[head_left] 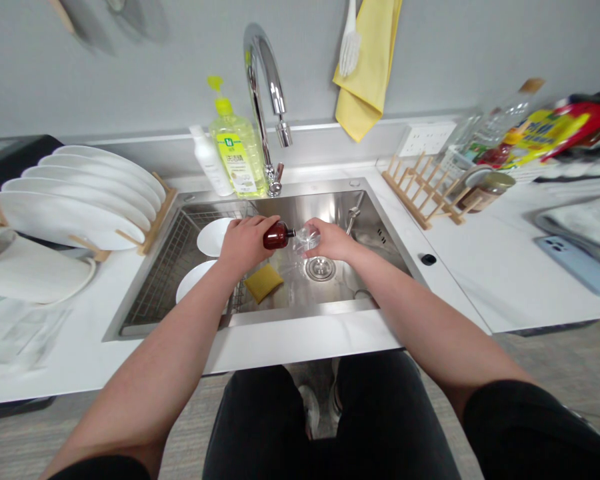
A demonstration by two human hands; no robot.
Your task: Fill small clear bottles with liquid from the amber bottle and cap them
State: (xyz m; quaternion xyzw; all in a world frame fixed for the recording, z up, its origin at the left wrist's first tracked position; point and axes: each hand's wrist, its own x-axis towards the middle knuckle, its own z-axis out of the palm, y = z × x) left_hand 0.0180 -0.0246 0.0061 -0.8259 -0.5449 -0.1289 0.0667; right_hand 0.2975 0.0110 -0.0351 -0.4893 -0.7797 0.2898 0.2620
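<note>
- Dark trousers (280,427) are cut off at the bottom edge.
- Left hand (245,243) clenches a brown bottle (276,235) over the sink (300,313), its body half hidden.
- Right hand (330,241) grips a clear vessel (306,237) at the bottle's mouth, blurred, perhaps a glass.

Faucet (254,93) overhangs sink (300,325); sponge (263,281), bowls (213,237) left; right side open.

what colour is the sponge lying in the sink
Yellow: the sponge lies on the sink floor below the left hand, shown in the head view.

Small brown bottle (276,235) on its side above the sink (365,213) — neck toward a clear glass (307,237) just beside.
</note>
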